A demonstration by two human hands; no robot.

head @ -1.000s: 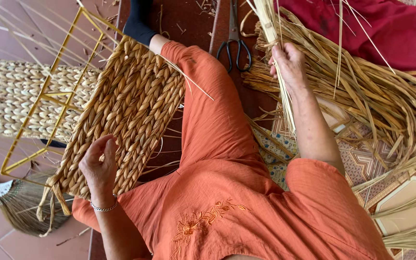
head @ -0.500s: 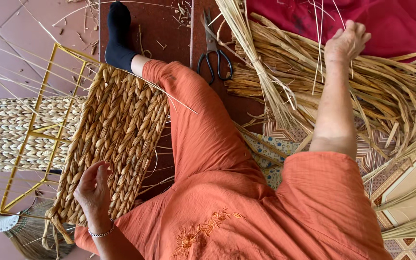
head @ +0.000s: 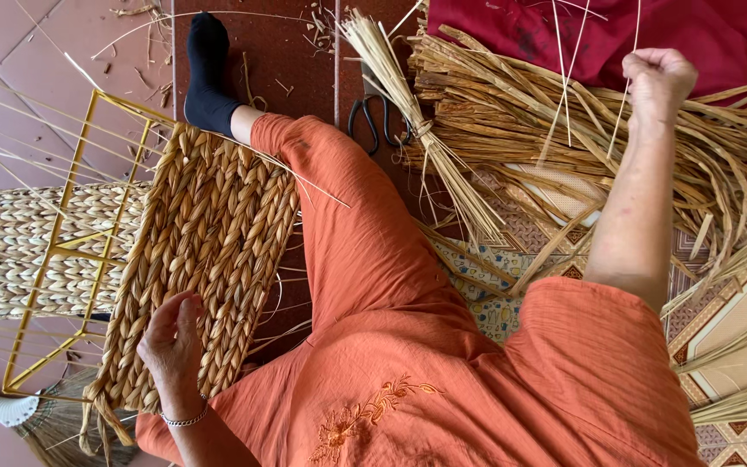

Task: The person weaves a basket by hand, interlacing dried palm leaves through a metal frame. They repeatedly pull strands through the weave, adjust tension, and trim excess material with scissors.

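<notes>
No packages, labels, signs or screens in view.

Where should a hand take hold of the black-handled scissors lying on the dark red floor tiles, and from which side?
Grip the black-handled scissors by their two loop handles, coming from the orange-trousered leg side. The loops lie open on the floor tiles and face that way, while the blade end runs up under the tied bundle of pale straw, so the blades are largely hidden and awkward to reach.
</notes>
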